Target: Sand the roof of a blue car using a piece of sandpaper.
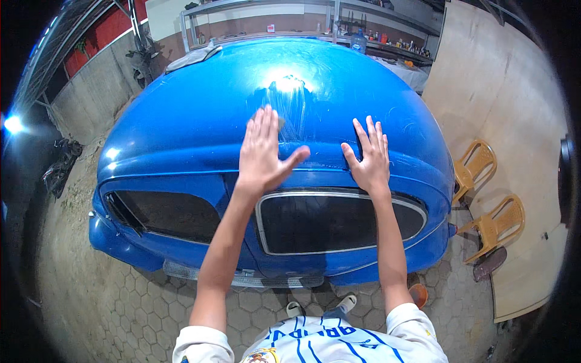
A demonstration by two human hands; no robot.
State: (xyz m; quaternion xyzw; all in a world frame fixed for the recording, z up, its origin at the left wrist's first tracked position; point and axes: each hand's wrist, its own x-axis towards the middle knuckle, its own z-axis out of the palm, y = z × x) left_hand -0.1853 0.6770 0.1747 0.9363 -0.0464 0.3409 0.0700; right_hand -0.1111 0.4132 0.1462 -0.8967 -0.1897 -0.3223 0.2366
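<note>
A rounded blue car (pixel 200 97) fills the middle of the view, its side toward me. My left hand (pixel 263 151) lies flat over the roof near its centre, fingers stretched out and thumb apart. A small dull tan edge (pixel 281 123) shows beside those fingertips; what it belongs to is hidden. Just beyond, whitish streaks (pixel 293 109) run across the glossy paint. Farther right, my right hand (pixel 369 157) rests spread and flat at the roof's near edge, above a side window (pixel 321 224) with a pale rim. Nothing shows in its fingers.
A grey cloth (pixel 192 58) lies on the roof's far left. Behind the car are metal shelves (pixel 266 11) with bottles and a blue water jug (pixel 358 41). Two tan plastic chairs (pixel 497 224) stand at right by a pale board (pixel 490 91). An orange pot (pixel 418 294) sits on the hexagonal paving.
</note>
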